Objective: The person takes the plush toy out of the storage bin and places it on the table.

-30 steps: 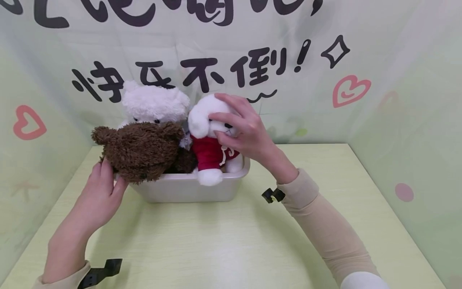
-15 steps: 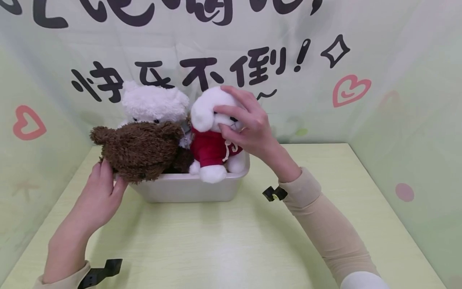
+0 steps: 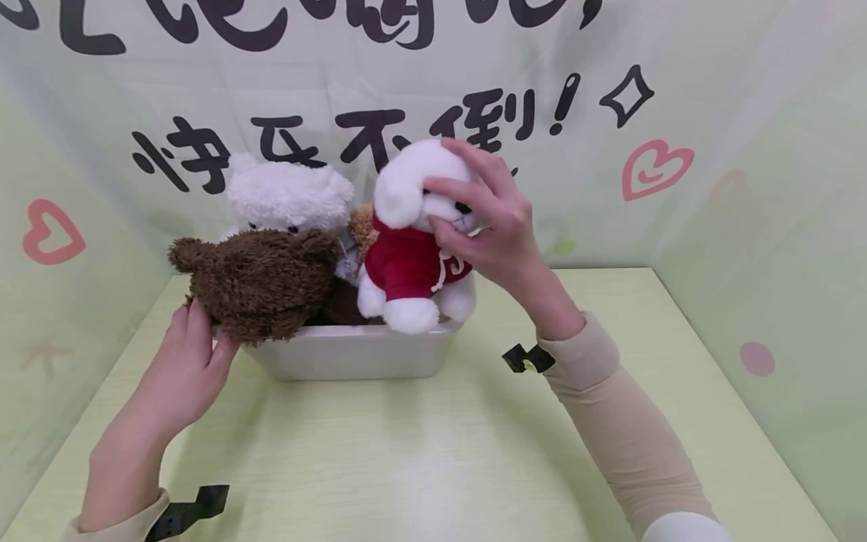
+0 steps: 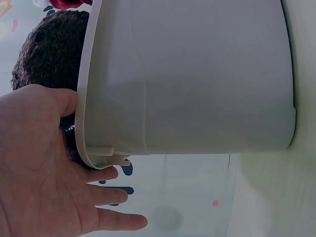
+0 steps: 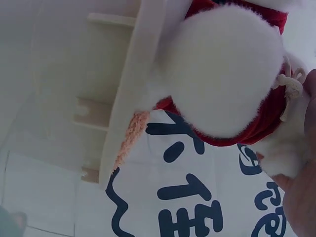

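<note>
My right hand (image 3: 491, 218) grips the head of a white plush dog (image 3: 416, 263) in a red hoodie, fingers across its face. The dog sits upright over the right end of a white plastic bin (image 3: 352, 357), its feet overlapping the rim in the head view. At the bin's left end is my left hand (image 3: 179, 369). In the left wrist view, its thumb lies at the rim beside a brown teddy bear (image 4: 52, 49), and the visible fingers stretch straight past the bin's corner. The brown bear (image 3: 264, 282) leans over the front rim.
A white fluffy plush (image 3: 291, 196) sits behind the brown bear. Part of a tan plush (image 3: 363, 226) shows between it and the dog. The bin stands on a pale wood table (image 3: 420, 452), with printed cloth walls (image 3: 562, 203) behind and at both sides.
My right hand has lifted the plush dog up and to the right, which uncovers the tan plush behind it. The left hand, the bin and the brown bear stay in place.
</note>
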The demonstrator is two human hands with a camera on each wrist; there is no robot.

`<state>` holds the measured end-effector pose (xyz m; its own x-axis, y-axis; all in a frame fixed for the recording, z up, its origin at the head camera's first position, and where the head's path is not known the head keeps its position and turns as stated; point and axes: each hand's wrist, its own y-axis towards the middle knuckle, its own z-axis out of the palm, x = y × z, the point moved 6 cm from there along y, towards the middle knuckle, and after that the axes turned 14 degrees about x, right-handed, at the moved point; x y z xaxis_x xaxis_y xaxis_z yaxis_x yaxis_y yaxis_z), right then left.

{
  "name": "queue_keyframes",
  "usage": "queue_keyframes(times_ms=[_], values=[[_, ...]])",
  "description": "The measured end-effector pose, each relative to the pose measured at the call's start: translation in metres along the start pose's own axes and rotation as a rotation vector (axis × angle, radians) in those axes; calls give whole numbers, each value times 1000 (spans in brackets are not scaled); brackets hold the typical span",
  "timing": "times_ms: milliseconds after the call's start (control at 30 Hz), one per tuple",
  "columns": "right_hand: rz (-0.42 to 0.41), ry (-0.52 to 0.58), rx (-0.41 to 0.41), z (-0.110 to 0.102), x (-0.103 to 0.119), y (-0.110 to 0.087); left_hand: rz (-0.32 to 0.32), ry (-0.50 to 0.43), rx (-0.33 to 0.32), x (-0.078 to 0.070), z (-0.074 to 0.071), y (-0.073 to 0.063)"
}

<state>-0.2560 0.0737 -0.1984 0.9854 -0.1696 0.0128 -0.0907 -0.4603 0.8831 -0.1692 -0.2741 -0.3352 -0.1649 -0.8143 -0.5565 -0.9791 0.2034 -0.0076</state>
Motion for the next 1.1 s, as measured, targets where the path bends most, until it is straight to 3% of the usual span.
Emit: queue_keyframes(times_ms=[167,367,600,1100], values=[[0,-2,-80,-16,-2,3,-18,-3,15,2,1,0],[9,-51,-120,-29,-5,-2,-19,-10,22,3,2,0],[22,-161,-145,-36,-13,-18,-10,-10,15,2,1,1],[74,-250,-242,-52,-25,-49,-6,-12,9,4,3,0]])
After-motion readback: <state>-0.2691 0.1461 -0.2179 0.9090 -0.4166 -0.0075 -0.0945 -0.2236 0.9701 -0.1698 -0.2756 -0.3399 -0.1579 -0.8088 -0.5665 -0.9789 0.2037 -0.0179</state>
